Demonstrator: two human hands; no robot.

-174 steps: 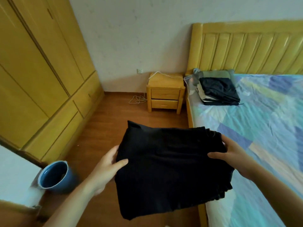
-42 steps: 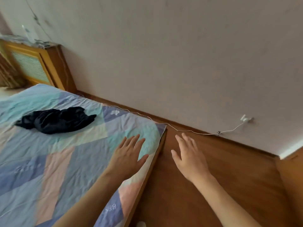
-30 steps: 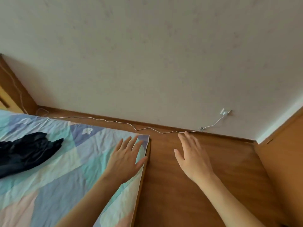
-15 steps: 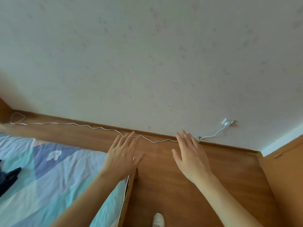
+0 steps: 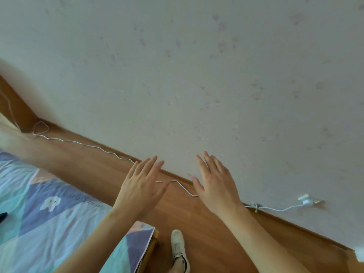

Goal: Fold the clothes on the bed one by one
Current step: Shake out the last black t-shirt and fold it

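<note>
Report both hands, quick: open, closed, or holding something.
Left hand: open, fingers straight, holding nothing.
Right hand: open, fingers straight, holding nothing.

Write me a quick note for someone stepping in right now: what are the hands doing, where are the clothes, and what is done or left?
Left hand: open, fingers spread, holding nothing, over the floor beside the bed.
Right hand: open, holding nothing, over the floor by the wall.
Clothes: only a sliver of a dark garment shows at the left edge, lying on the bed; too little is visible to say if it is folded.
Done: cannot be judged from this view.
Left: turn back to the bed, probably pick up that dark garment and fold it.
Mind the white cable along the floor near your shoe.
</note>
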